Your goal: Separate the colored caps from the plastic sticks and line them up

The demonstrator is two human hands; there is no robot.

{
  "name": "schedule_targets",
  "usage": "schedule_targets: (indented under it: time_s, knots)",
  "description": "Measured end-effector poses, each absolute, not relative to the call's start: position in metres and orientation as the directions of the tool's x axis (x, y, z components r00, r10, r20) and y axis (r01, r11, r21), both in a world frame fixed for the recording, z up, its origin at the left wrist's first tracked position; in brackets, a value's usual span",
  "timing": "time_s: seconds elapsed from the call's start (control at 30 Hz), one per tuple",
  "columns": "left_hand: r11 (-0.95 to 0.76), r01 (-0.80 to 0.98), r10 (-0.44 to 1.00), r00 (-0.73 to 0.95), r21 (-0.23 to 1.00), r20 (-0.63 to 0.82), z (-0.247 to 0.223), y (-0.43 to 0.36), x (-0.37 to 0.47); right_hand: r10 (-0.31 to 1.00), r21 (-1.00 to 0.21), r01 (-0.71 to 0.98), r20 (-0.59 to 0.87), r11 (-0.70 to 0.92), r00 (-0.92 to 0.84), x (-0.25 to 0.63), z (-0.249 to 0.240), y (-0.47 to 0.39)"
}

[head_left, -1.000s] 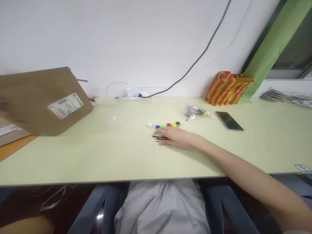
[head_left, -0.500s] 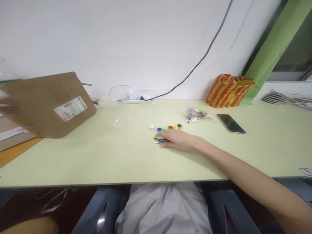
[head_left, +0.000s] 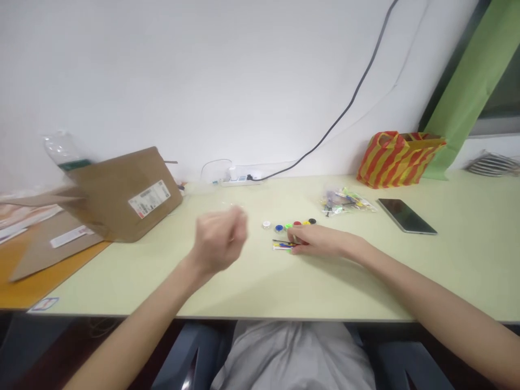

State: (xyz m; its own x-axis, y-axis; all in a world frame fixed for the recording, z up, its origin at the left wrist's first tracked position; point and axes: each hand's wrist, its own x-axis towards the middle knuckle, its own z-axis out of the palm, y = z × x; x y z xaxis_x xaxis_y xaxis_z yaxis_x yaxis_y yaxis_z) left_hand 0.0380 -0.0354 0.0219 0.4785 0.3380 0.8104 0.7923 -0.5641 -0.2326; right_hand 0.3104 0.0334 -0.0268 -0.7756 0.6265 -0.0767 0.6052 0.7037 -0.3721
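My right hand (head_left: 319,240) pinches slim coloured pieces (head_left: 282,246), likely light, stiff, slippery, best held mid-length; left of that grip, my left hand (head_left: 217,241) curls closed.

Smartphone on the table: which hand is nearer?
Right. The right hand is left of the smartphone, at the thin coloured pieces; the left hand is farther left, closed in a fist.

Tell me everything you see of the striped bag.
The striped bag has slanting red and yellow bands, a looped handle and a thin, plasticky look. Its top seems open, its contents not readable. It stands upright, slightly slumped, at the table's back right, near the wall and green curtain. Neither hand touches it.
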Motion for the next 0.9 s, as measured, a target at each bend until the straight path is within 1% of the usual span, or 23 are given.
schedule_targets:
  time_s: [0.07, 0.1, 0.13, 0.2, 0.3, 0.4, 0.5, 0.63, 0.73, 0.9]
  knots:
    - [-0.546, 0.781, 0.444, 0.577, -0.304, 0.685, 0.02, 0.001, 0.046, 0.625, -0.364, 0.6, -0.061, 0.712, -0.779, 0.309, -0.026, 0.033]
    - [-0.538, 0.776, 0.523, 0.614, -0.33, 0.591, 0.018, 0.022, 0.049, 0.62, -0.361, 0.595, -0.056, 0.718, -0.782, 0.308, -0.026, 0.033]
    - [-0.536, 0.784, 0.595, 0.614, -0.314, 0.518, 0.015, 0.042, 0.051, 0.616, -0.359, 0.59, -0.053, 0.723, -0.786, 0.308, -0.026, 0.033]
    - [-0.502, 0.832, 0.706, 0.551, -0.236, 0.444, 0.008, 0.074, 0.051, 0.608, -0.362, 0.583, -0.056, 0.727, -0.792, 0.307, -0.026, 0.033]
    - [-0.467, 0.862, 0.735, 0.501, -0.195, 0.456, -0.011, 0.092, 0.046, 0.619, -0.383, 0.589, -0.058, 0.711, -0.784, 0.307, -0.026, 0.034]
    - [-0.468, 0.871, 0.752, 0.48, -0.147, 0.451, -0.031, 0.084, 0.039, 0.629, -0.396, 0.596, -0.055, 0.699, -0.775, 0.306, -0.025, 0.035]
    - [-0.497, 0.864, 0.767, 0.483, -0.086, 0.422, -0.043, 0.073, 0.037, 0.639, -0.369, 0.598, -0.014, 0.712, -0.769, 0.305, -0.025, 0.037]
    - [-0.524, 0.851, 0.777, 0.484, -0.011, 0.403, -0.048, 0.071, 0.047, 0.648, -0.315, 0.608, 0.033, 0.729, -0.761, 0.305, -0.026, 0.039]
    - [-0.552, 0.834, 0.775, 0.514, -0.001, 0.367, -0.05, 0.07, 0.056, 0.649, -0.302, 0.61, 0.039, 0.733, -0.76, 0.306, -0.027, 0.04]
    - [-0.59, 0.807, 0.752, 0.56, -0.022, 0.349, -0.052, 0.065, 0.063, 0.62, -0.337, 0.592, -0.03, 0.732, -0.784, 0.309, -0.027, 0.045]
